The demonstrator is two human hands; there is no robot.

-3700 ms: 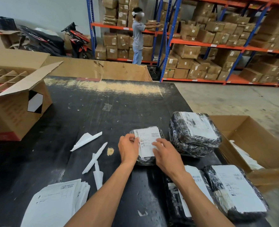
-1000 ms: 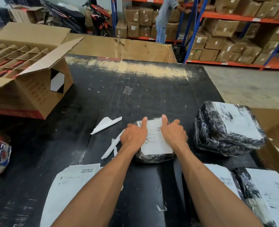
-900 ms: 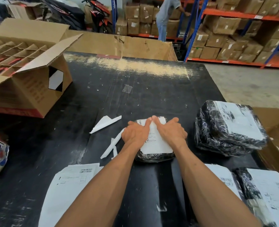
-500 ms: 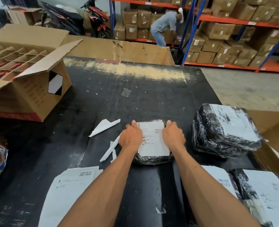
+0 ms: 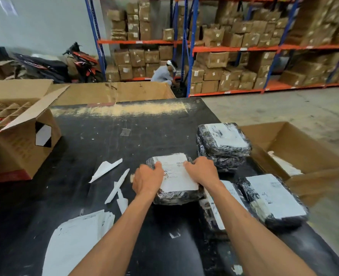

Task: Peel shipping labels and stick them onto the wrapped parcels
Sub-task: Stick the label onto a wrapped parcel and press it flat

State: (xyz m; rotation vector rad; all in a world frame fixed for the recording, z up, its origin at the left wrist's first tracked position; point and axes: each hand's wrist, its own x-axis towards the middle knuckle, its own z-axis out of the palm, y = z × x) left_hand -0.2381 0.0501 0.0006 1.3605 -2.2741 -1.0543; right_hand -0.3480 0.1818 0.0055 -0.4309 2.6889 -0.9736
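A small parcel wrapped in black film lies on the black table with a white shipping label stuck on its top. My left hand grips the parcel's left edge, and my right hand grips its right edge. Both thumbs rest on the label. The parcel looks slightly raised and shifted toward the right. A stack of unpeeled label sheets lies at the near left. Peeled backing strips are scattered left of the parcel.
Labelled parcels are stacked at the right, with two more nearer me. An open carton stands off the table's right edge, and a divided carton at the left. A person crouches by the far shelves.
My hands stopped smoothing the label and moved out to the parcel's two sides, gripping it. The parcel has shifted right, closer to the stacked parcels. My head tilted upward.
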